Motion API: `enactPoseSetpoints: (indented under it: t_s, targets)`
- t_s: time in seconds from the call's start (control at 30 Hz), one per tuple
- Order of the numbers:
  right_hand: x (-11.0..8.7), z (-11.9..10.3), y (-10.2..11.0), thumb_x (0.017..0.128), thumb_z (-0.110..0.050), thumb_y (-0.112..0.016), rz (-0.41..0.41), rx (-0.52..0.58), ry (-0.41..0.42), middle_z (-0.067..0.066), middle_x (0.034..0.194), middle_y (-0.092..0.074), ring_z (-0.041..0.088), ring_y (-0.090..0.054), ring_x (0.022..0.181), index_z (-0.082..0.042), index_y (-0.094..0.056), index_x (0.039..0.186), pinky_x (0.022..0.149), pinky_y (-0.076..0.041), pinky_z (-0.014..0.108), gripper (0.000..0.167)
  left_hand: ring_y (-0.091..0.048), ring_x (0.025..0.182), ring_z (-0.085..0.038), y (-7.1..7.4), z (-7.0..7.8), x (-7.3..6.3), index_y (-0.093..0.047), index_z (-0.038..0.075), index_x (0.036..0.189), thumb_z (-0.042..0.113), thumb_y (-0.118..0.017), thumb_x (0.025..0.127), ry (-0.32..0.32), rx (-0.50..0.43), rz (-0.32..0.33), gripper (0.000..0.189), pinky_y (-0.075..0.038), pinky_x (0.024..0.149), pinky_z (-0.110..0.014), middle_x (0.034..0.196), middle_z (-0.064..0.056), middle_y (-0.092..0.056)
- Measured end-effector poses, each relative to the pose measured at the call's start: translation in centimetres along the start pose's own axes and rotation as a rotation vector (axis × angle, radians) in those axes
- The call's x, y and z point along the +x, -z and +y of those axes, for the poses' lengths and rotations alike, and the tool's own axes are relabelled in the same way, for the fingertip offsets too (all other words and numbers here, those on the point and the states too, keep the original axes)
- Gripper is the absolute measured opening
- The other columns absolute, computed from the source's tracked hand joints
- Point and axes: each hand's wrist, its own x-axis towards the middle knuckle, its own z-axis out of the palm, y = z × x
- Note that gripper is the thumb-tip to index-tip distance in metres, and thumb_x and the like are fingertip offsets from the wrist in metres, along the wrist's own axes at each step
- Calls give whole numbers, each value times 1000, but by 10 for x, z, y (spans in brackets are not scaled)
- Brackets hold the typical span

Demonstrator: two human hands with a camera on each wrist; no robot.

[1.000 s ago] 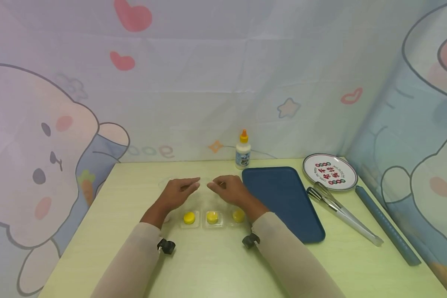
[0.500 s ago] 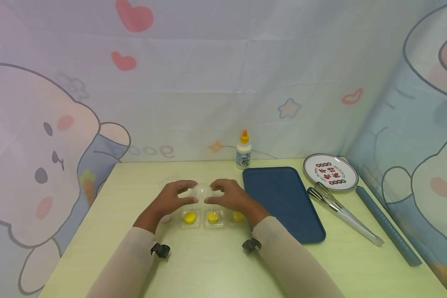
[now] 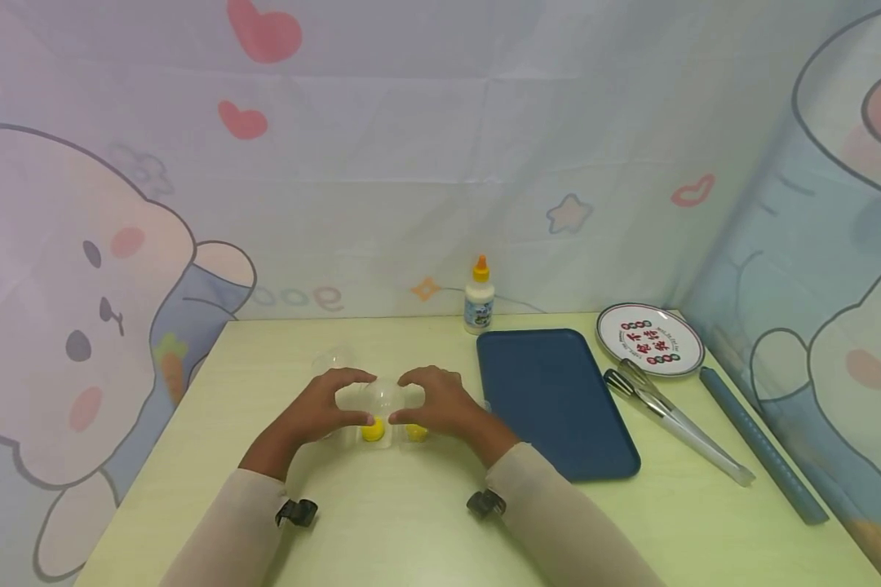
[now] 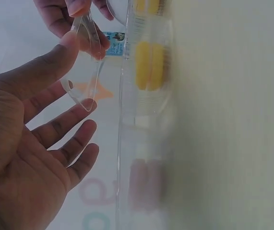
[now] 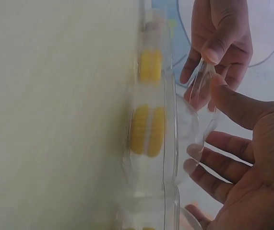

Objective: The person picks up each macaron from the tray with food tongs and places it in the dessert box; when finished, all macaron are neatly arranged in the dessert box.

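My left hand (image 3: 329, 409) and right hand (image 3: 440, 401) hold a clear plastic domed lid (image 3: 382, 395) between them, each pinching an edge with thumb and fingertips. In the left wrist view the lid (image 4: 85, 72) stands apart from the packs and is tilted. Below and nearer to me, a yellow macaron (image 3: 372, 430) and another yellow macaron (image 3: 415, 433) sit in clear plastic holders on the table. A pink macaron (image 4: 147, 184) shows in the left wrist view; my left hand mostly covers it in the head view. The right hand and wrist cover another yellow macaron there.
Another clear plastic piece (image 3: 334, 359) lies behind my left hand. On the right are a dark blue tray (image 3: 558, 408), a white plate (image 3: 675, 342), metal tongs (image 3: 683, 428) and a long blue-grey bar (image 3: 763, 444). A glue-like bottle (image 3: 479, 303) stands at the back.
Both hands have come towards me and slightly left, with the lid between them. They now spread wider around it, and the lid has come closer to the yellow macarons.
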Motion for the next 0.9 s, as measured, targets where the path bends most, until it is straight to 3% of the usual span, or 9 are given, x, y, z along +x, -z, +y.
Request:
enactPoseSetpoints:
  t_s: [0.33,0.9]
  targets:
    - [-9,-14,-11,89,-40,-91,18,-59,33,6,144,-71,29,-59,142,-12,-72,138,117,-28,66,59,-51,146,-51,-1,-5,-16,-69,4,143,26,-95,85,-25,21,15,67,-43,118,-73,149,-22,-64]
    - [-14,-18,-30,88,-44,-92,35,-192,37,0,137,-74,22,-57,139,-16,-73,136,121,-23,72,59,-47,146,-49,-8,-8,-27,-70,7,142,24,-98,80,18,64,12,70,-42,118,-75,147,-20,-64]
